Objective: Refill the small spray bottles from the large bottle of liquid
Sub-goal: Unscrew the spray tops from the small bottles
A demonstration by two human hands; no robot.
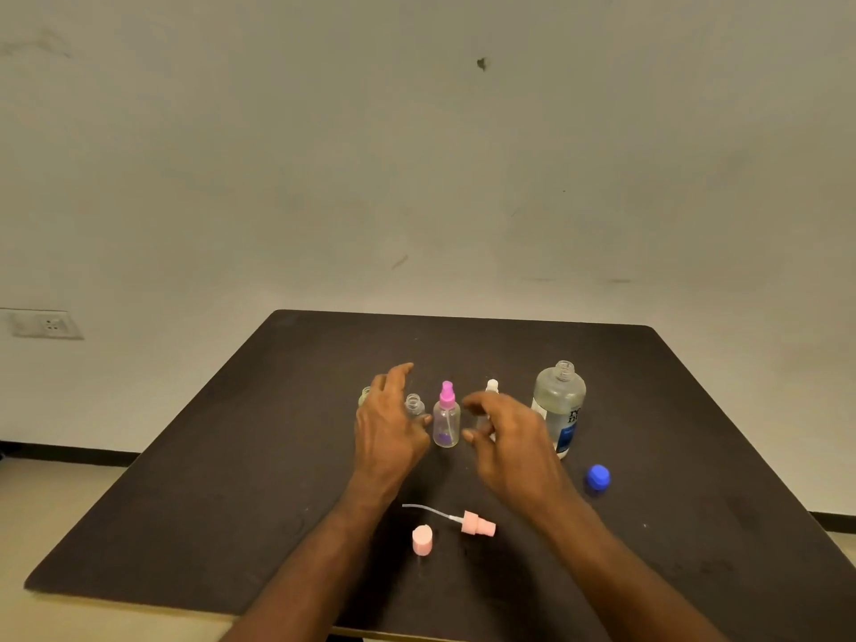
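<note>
A: Head view: my left hand [389,424] and right hand [509,437] both splayed, holding nothing. Uncapped small bottle [413,405] just past my left fingers; large bottle [559,405] open, beside my right hand.

B: Risk?

A: Right wrist could clip it, I'd say: no cap, it spills. Pink-topped bottle [446,417] between my hands tips easily.

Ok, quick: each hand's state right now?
Left hand: open, fingers spread, holding nothing.
Right hand: open, fingers loosely curled, holding nothing.
</note>
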